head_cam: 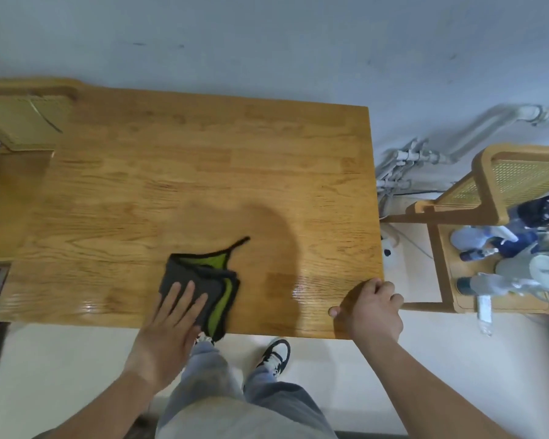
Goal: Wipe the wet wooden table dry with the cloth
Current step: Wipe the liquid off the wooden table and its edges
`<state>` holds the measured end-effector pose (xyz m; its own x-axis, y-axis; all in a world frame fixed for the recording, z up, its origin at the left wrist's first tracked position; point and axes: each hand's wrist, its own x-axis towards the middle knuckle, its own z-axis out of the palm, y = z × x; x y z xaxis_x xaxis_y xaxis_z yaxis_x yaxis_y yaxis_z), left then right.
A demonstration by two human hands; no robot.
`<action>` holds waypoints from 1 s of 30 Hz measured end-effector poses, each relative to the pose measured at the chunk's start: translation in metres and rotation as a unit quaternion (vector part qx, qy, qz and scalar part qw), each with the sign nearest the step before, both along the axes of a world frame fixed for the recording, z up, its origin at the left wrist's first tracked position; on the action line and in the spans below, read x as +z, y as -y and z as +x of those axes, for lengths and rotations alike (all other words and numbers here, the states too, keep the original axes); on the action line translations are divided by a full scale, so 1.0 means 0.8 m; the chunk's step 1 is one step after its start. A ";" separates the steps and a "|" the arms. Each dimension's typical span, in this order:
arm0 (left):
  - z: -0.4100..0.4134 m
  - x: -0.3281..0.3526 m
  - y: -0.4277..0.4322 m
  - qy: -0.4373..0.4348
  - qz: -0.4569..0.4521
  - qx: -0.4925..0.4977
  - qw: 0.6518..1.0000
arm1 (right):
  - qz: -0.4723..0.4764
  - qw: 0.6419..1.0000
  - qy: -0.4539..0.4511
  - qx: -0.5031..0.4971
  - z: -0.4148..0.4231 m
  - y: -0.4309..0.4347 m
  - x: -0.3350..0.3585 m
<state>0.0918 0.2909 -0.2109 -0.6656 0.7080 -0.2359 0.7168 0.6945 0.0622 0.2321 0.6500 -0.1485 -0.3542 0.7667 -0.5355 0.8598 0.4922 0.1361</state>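
1. Plainly, the left hand's fingers [186,296] lie straight and spread, pressing flat on the cloth rather than pinching it. A flat press spreads the pressure, which suits dragging a pad over wet wood.
2. The left hand [168,331] lies across the near edge of the surface, its wrist hanging off the front.
3. The right hand's fingers [382,288] are curled over the near right corner of the surface, with the thumb lying on top. The right hand [373,312] grips that corner, most likely to brace the body (or steady the furniture) while the other arm pushes.
4. The cloth [210,280], grey with a green inner face, is folded into a thick pad near the front edge, left of centre. One loose corner trails toward the back right. Folding puts more absorbent layers under the palm.
5. The surface [203,153] shows glossy wet streaks [311,293] along its front edge on both sides of the cloth, so drying there looks unfinished. Farther back it seems matt, though I cannot be sure.
6. A cane-backed chair [23,122] stands at the left end. A second chair [504,175] at the right end carries bottles [501,245], well apart from the wiping.
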 end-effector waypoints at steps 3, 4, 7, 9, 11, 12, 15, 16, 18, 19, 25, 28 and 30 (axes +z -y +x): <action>0.007 -0.001 -0.011 0.014 0.000 0.264 0.965 | 0.004 1.000 -0.007 0.003 -0.004 -0.001 0.000; 0.018 -0.001 -0.039 0.011 0.001 0.310 0.951 | -0.002 1.000 -0.010 0.000 -0.004 -0.001 0.001; 0.076 0.006 -0.132 0.020 0.040 0.236 0.971 | -0.022 0.999 -0.024 -0.022 0.002 0.000 0.001; 0.122 0.008 -0.184 0.026 0.058 0.043 0.997 | -0.040 0.998 -0.039 -0.038 0.009 -0.008 0.006; 0.145 0.008 -0.221 0.054 0.071 -0.113 0.990 | -0.078 0.992 -0.080 -0.057 0.018 -0.026 0.011; 0.143 0.008 -0.233 0.067 0.071 -0.172 0.980 | -0.108 0.986 -0.105 -0.075 0.023 -0.035 0.014; 0.103 0.009 -0.232 0.058 0.037 -0.304 0.950 | -0.194 0.951 -0.177 -0.164 0.035 -0.053 0.028; 0.081 0.005 -0.218 0.051 0.027 -0.316 0.947 | -0.205 0.943 -0.192 -0.180 0.035 -0.055 0.033; 0.039 0.000 -0.177 0.024 0.018 -0.255 0.966 | -0.219 0.937 -0.204 -0.179 0.035 -0.054 0.045; 0.025 -0.001 -0.155 0.012 0.020 -0.188 0.982 | -0.224 0.935 -0.209 -0.179 0.035 -0.052 0.050; 0.075 0.014 -0.209 0.053 0.046 0.140 0.988 | -0.252 0.901 -0.259 -0.240 0.044 -0.053 0.045; 0.127 0.015 -0.272 0.084 0.045 -0.100 0.990 | -0.247 0.890 -0.288 -0.254 0.045 -0.052 0.053; 0.128 0.018 -0.280 0.105 0.039 -0.242 0.964 | -0.202 0.908 -0.292 -0.221 0.040 -0.053 0.051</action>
